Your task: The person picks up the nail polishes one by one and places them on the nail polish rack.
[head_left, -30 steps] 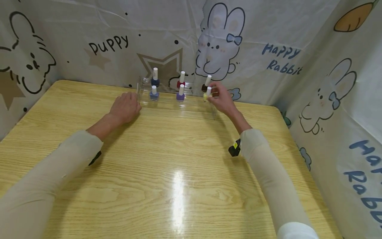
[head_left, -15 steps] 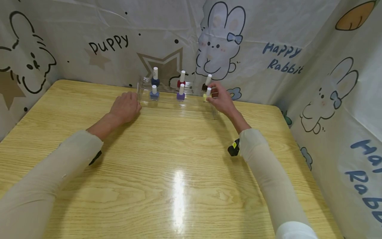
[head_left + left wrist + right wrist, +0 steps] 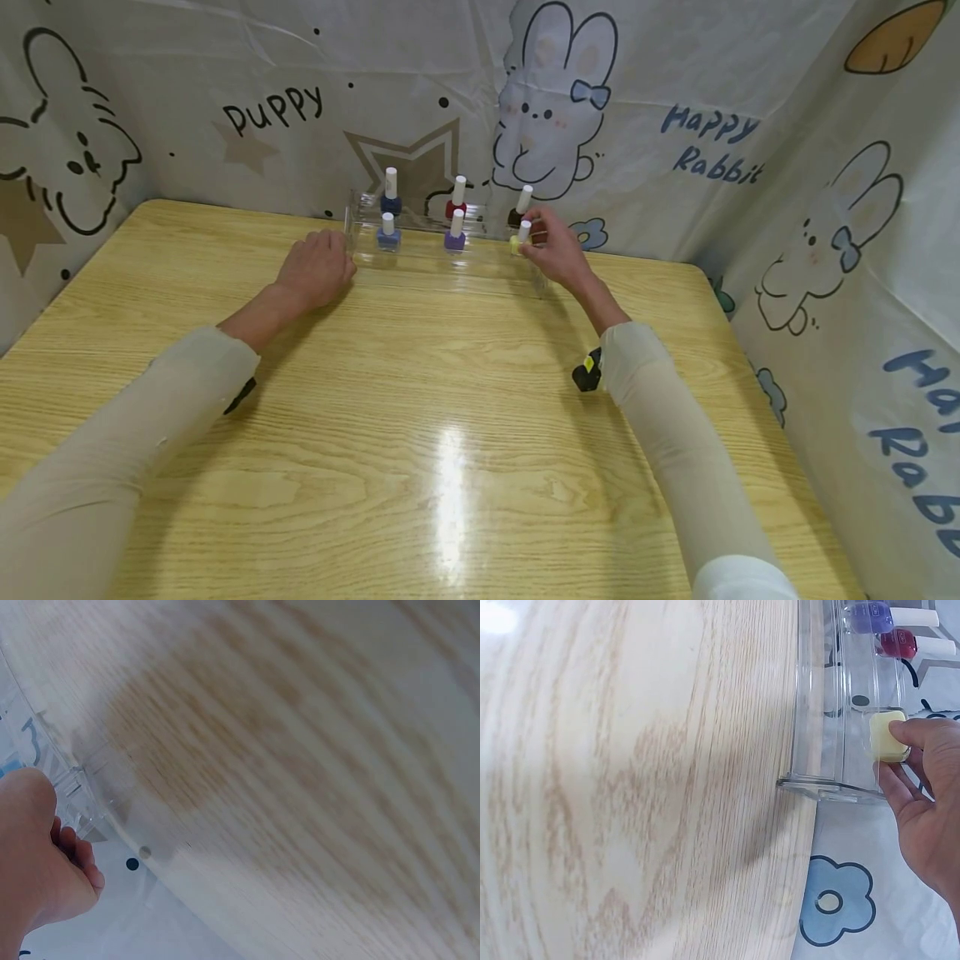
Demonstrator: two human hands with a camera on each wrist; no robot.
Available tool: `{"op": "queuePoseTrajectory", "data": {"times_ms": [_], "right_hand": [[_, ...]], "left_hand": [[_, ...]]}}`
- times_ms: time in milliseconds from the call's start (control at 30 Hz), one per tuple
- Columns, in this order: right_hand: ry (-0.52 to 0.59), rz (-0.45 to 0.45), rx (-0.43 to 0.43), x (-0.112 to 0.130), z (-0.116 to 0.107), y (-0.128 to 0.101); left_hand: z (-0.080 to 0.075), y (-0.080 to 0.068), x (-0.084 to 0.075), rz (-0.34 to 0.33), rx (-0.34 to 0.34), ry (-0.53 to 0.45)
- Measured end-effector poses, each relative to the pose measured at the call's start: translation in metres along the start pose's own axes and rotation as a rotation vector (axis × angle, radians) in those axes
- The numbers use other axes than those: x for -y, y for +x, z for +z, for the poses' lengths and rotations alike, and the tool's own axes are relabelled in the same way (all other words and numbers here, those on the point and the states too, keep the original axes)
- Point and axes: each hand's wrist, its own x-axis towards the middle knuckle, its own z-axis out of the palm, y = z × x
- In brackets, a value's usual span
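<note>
While left hand (image 3: 317,268) rests on table (image 3: 420,400), fingers loosely curled, gripping nothing, knuckles just beside left end of clear acrylic rack (image 3: 358,218). Rack row, left to right: blue polish bottle (image 3: 387,234), purple polish bottle (image 3: 454,235), yellow polish bottle (image 3: 521,238). Yellow bottle upright on front tier, far right end, directly ahead of right hand (image 3: 557,250); fingertips pinch its body. Right hand far nearer than left. Backdrop reads "Puppy", "Happy Rabbit".
</note>
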Motion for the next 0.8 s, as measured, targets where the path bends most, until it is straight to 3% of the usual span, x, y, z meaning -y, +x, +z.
{"op": "queuePoseTrajectory", "data": {"times_ms": [800], "right_hand": [[-0.095,0.027,0.030,0.0027,0.0022,0.0016]], "left_hand": [[-0.0013,-0.0009,0.0007,0.029,0.001,0.031]]}}
